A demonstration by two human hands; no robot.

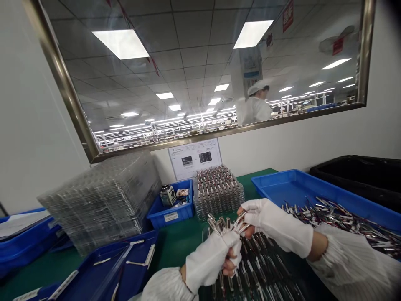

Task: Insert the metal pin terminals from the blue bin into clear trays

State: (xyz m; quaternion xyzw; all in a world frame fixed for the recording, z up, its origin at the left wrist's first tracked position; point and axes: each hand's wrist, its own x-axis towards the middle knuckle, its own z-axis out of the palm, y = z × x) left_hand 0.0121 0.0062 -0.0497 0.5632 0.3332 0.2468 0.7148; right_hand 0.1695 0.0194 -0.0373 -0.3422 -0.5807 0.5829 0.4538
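My left hand (216,257), in a white fingerless glove, is closed around a bunch of thin silvery cylinders (218,224) that fan out above it. My right hand (269,221), gloved the same way, pinches one or more similar cylinders (240,221) at the right side of that bunch. Below both hands lies a clear plastic tray (203,235) with rows of these cylinders (250,263), partly hidden by the hands. Red and dark wires show among the cylinders in the blue bin (291,177) to the right.
A stack of filled trays (218,188) stands behind my hands, beside a small blue box (188,212) with a dark jar (168,195). Tall clear trays (103,196) are piled left. A dark blue tray (109,271) holds swabs. A black bin (360,175) stands far right; a window fills the wall.
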